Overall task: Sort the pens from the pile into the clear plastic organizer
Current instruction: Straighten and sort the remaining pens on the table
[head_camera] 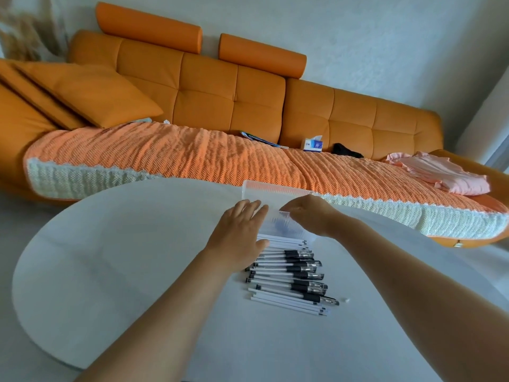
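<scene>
A pile of several white-barrelled pens (292,277) with black grips and caps lies on the white table (110,257), in front of the clear plastic organizer (275,193). The organizer's lid stands up behind; its tray (283,224) sits between my hands. My left hand (239,230) lies flat with fingers spread against the tray's left side, its thumb near the topmost pens. My right hand (311,216) curls over the tray's right edge, fingertips pinching at its upper rim. Whether pens lie in the tray is unclear; something bluish shows through the plastic.
A small white scrap (345,300) lies right of the pile. Behind the table stands an orange sofa (220,92) with a knitted throw (165,155), a tissue box (313,144), papers (259,139), a black item (347,150) and pink cloth (440,175).
</scene>
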Demonstrator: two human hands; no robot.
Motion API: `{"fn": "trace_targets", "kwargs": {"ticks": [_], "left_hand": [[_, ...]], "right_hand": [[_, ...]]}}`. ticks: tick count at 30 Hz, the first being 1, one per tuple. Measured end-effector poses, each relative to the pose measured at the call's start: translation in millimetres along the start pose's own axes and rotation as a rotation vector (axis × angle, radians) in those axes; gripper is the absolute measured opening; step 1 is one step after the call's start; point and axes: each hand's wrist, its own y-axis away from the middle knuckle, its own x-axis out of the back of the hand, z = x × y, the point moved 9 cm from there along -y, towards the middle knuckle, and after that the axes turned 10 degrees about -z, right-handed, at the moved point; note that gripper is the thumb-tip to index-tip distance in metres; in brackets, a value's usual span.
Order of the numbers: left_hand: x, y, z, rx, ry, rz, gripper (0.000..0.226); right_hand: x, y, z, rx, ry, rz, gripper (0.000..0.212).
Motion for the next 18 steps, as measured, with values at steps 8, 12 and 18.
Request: {"fn": "trace_targets", "kwargs": {"ticks": [8,12,18], "left_hand": [[20,14,38,-0.117,0.145,0.108,0.052],[19,24,62,-0.171,0.210,0.066,0.034],[0,38,97,-0.204,0.256,-0.072,0.011]], "right_hand": [[17,62,-1,0.217,0.154,0.282,0.034],[-1,91,22,0.119,0.070,0.142,0.030],[-27,131,68,0.033,0.031,0.006,0.026]]}}
